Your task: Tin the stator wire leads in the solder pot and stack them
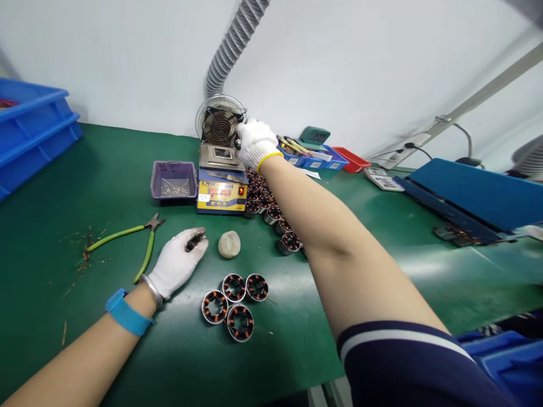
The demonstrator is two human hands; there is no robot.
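Pinched in the right hand (258,142), a dark part (237,142), half hidden, is being held near the fan (220,128); whether anything is being gripped by the curled left hand (178,261), beside the pale cup (229,245), cannot be told.

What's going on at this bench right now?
A person in white gloves is working at a green bench. The right hand is up by the round fan grille behind the yellow-fronted machine; its grip is unclear. The left hand is by a small whitish cup, fingers curled, contents unclear. Four copper-wound rings sit in front; green-handled cutters lie to the left.
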